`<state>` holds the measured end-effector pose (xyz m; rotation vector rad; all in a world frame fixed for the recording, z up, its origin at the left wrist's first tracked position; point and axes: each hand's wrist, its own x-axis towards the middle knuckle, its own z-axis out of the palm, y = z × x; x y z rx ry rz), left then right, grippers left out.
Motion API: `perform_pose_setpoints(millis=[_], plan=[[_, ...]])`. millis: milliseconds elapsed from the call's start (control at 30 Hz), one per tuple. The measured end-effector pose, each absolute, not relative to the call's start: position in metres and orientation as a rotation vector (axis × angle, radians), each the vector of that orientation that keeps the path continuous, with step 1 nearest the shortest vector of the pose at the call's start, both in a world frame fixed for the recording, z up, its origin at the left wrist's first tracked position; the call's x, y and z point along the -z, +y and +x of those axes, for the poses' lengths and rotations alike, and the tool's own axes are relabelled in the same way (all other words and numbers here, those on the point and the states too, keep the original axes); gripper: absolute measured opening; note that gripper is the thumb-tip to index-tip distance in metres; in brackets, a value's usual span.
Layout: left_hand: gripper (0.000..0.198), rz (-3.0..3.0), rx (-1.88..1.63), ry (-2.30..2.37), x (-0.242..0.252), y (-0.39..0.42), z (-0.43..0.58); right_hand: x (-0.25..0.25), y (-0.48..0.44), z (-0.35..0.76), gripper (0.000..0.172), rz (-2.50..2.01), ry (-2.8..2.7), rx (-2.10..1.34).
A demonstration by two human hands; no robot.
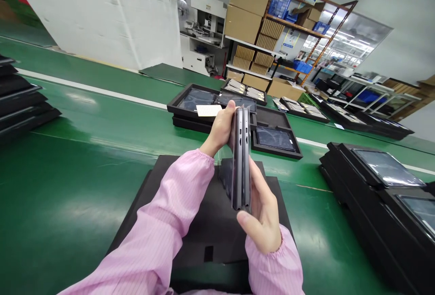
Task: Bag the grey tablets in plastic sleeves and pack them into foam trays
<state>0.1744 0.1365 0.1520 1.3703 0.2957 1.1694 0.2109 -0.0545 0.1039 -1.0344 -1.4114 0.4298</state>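
Two slim tablets [239, 159] in clear film stand on edge, face against face, between my hands. Their narrow sides with the port openings are turned toward me. My left hand [222, 127] is closed on their far upper end, its thumb on top. My right hand [263, 209] grips the near lower end from the right, with the thumb at the bottom corner. Below them lies a stack of black foam trays [204, 222], partly covered by my sleeves. Just beyond, a black tray [176, 104] holds film-wrapped tablets and a pale paper label [209, 110].
On the green bench [102, 172], stacked black trays [23, 104] stand at the left and more trays with tablets [387, 168] at the right. Another tray holds one tablet [275, 138]. Farther off are trays of parts [306, 109], cartons [249, 5] and a shelf rack [299, 23].
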Motion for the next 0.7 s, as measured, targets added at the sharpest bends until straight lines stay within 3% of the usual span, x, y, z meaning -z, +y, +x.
perform_pose_setpoints(millis=[700], plan=[[0.073, 1.269, -1.172, 0.325, -0.1518, 0.1351, 0.1772, -0.0987, -0.0539, 0.2139, 0.054, -0.932, -1.272, -0.575]])
